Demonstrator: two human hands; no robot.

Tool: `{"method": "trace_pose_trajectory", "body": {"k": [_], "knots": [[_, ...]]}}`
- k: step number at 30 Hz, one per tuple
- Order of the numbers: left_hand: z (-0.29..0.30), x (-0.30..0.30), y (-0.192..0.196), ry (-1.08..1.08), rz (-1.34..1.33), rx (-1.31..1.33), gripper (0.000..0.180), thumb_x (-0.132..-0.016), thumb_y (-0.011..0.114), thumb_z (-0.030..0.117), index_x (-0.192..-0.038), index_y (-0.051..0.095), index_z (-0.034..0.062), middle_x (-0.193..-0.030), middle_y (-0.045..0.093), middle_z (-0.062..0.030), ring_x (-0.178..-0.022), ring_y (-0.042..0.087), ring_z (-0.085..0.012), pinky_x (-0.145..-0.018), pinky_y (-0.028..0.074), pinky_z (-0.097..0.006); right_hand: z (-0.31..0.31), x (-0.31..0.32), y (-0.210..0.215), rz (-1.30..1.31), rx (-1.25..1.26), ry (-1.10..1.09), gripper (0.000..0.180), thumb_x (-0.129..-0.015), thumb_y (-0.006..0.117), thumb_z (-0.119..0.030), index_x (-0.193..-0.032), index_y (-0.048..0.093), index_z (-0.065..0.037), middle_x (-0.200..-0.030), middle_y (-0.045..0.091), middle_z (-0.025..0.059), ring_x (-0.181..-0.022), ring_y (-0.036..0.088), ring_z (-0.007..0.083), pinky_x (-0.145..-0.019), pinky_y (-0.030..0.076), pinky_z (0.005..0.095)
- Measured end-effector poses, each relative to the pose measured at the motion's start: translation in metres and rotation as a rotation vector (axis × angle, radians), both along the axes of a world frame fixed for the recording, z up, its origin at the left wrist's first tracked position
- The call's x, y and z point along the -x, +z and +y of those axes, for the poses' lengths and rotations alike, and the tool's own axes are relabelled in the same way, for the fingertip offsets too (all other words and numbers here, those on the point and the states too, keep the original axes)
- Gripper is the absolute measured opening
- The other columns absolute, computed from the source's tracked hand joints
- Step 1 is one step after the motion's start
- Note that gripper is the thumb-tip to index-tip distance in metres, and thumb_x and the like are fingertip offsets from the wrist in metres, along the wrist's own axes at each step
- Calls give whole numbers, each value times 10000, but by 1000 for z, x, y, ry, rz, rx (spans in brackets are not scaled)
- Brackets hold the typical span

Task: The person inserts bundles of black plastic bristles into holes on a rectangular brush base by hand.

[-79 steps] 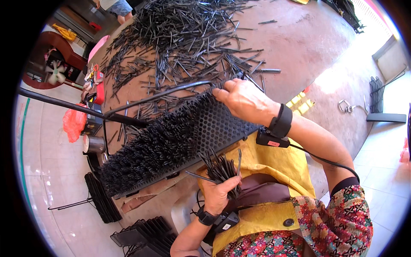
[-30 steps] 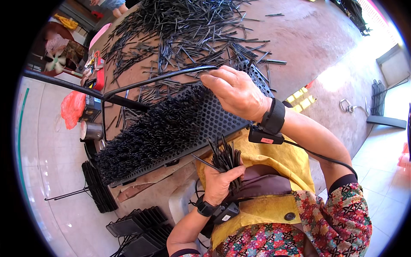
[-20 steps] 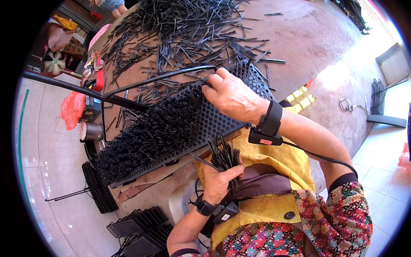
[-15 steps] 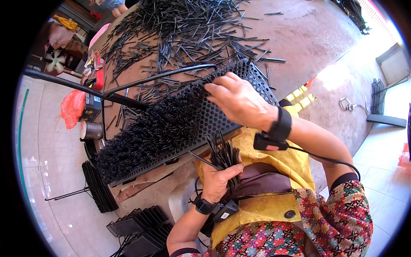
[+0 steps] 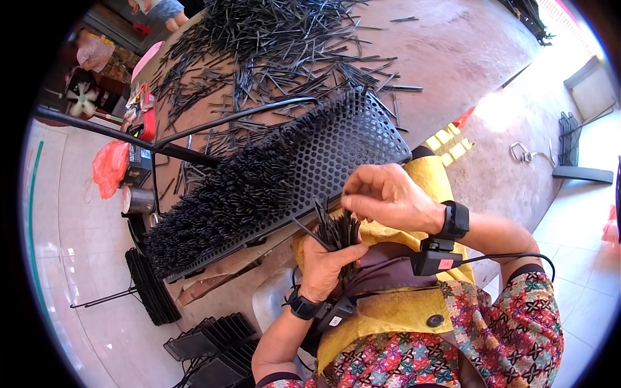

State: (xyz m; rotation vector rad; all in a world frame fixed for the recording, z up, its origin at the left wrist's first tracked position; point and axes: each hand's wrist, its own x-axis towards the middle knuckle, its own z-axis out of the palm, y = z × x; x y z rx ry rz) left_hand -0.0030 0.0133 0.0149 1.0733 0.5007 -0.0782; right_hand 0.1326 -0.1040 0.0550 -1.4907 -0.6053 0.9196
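Observation:
My left hand is wrapped round a bundle of short black strips, their ends fanning upward. Right above the bundle is my right hand, thumb and fingertips pinched together at the strip tops; the hand hides whether it has one strip between them. Beyond both hands lies a black perforated panel, slanted across the table edge. Its left part and far edge are thickly filled with upright black strips, while bare holes show toward the right. A black metal handle frame reaches over it.
A heap of loose black strips spreads over the brown table. A red plastic bag and a metal can stand left. Black bristled and plate pieces lie on the floor. Another person's legs show at the far left.
My right hand has moved from the panel's bristle edge back toward me, down to the strip tops. My left hand keeps its bundle in nearly the same place.

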Motion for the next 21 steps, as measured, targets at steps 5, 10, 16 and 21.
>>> {"method": "trace_pose_trajectory", "body": {"k": [5,10,16,21], "knots": [[-6,2,-3,46,33,-70,187,-728,690,-25,-877,589,27,-755,590,6,-565,544,-69,-508,446,-191,1,15,-20,-55,-65,-86,256,-799,636,7,-1021,520,56,-769,622,57,-655,582,71,-568,485,211],[-2,2,-4,93,-59,77,209,-764,656,10,-951,567,-13,-757,588,-62,-606,572,-155,-537,475,-262,-1,7,-23,135,-98,-124,270,-790,631,36,-1042,538,65,-733,622,59,-584,590,85,-523,480,213],[-1,3,-9,66,-115,49,226,-796,656,89,-966,555,-20,-815,591,-90,-618,572,-169,-534,469,-276,-6,11,-21,199,-118,-247,214,-769,651,53,-963,562,55,-709,627,74,-572,600,102,-505,478,213],[-2,4,-1,79,-137,145,232,-808,653,84,-995,553,-10,-759,593,-64,-612,560,-140,-552,465,-246,-10,17,-12,14,-81,-245,124,-759,665,56,-839,571,55,-748,640,98,-607,619,116,-515,493,222]]}}
